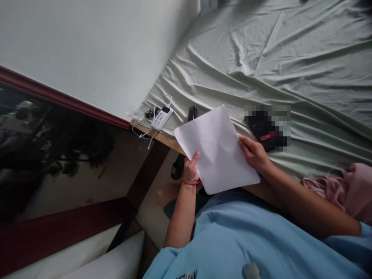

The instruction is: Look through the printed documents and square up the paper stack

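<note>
A white sheet of paper (217, 151), slightly creased, is held up over the edge of the bed in front of my blue shirt. My left hand (191, 170), with a red string at the wrist, pinches the sheet's left edge, thumb on top. On the opposite edge, my right hand (255, 154) grips the paper, its fingers partly behind it. Just beyond the right hand a dark phone (263, 130) lies on the sheet-covered bed, partly pixelated. A black object (192, 113), perhaps a stapler, shows behind the paper's top edge; its lower part is hidden.
A white power bank (162, 118) with white cables lies at the bed's corner by the wall. Pale green bedding (290, 69) spreads beyond my hands. Pink cloth (354, 190) is bunched at the right. A red-framed mirror or glass panel (58, 155) stands at the left.
</note>
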A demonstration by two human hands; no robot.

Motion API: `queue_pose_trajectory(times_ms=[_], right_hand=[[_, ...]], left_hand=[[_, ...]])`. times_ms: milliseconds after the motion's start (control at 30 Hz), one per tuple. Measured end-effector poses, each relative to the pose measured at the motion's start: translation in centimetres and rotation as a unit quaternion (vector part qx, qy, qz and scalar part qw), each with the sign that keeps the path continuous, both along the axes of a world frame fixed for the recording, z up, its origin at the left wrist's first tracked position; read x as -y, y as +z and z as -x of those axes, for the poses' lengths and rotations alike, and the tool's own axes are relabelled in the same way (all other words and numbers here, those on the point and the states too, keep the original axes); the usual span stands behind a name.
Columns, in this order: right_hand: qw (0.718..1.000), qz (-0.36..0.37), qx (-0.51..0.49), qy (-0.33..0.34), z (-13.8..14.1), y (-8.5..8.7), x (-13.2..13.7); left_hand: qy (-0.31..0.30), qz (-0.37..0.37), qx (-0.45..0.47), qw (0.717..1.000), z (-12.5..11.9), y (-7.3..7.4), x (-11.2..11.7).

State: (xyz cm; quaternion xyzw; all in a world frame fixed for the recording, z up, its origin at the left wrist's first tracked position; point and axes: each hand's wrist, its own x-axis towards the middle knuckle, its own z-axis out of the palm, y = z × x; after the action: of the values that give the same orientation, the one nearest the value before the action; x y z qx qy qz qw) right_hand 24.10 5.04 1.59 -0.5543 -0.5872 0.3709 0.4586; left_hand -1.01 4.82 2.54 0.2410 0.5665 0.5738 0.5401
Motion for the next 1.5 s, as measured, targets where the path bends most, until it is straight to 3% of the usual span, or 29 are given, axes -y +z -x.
queue_pose_trajectory(times_ms=[133, 267, 533, 700, 933, 1200, 1500], right_hand=[[1.0, 0.011, -0.008, 0.002, -0.1, 0.2, 0.0], [0.999, 0.012, 0.017, 0.039, -0.2, 0.4, -0.1], [1.0, 0.018, 0.021, 0.015, -0.1, 0.2, -0.1], [0.999, 0.027, -0.007, -0.035, 0.0, 0.3, 0.0], [0.998, 0.003, -0.005, -0.062, 0.1, 0.3, 0.1], [0.99, -0.069, 0.06, -0.104, 0.3, 0.7, 0.4], [0.987, -0.103, 0.083, -0.088, 0.5, 0.5, 0.5]], left_hand=[[-0.004, -0.002, 0.037, 0.999, 0.4, -0.2, 0.0], [-0.011, 0.0, -0.004, 1.0, 0.5, -0.5, -0.1], [-0.004, -0.023, -0.023, 0.999, -0.1, -0.8, -0.4], [-0.009, -0.01, -0.038, 0.999, -0.2, -0.8, -0.7], [0.019, -0.035, -0.029, 0.999, -0.6, -0.5, -0.5], [0.003, -0.021, -0.081, 0.996, -0.3, -1.5, -0.9], [-0.042, -0.001, -0.127, 0.991, 0.6, -1.4, -1.2]])
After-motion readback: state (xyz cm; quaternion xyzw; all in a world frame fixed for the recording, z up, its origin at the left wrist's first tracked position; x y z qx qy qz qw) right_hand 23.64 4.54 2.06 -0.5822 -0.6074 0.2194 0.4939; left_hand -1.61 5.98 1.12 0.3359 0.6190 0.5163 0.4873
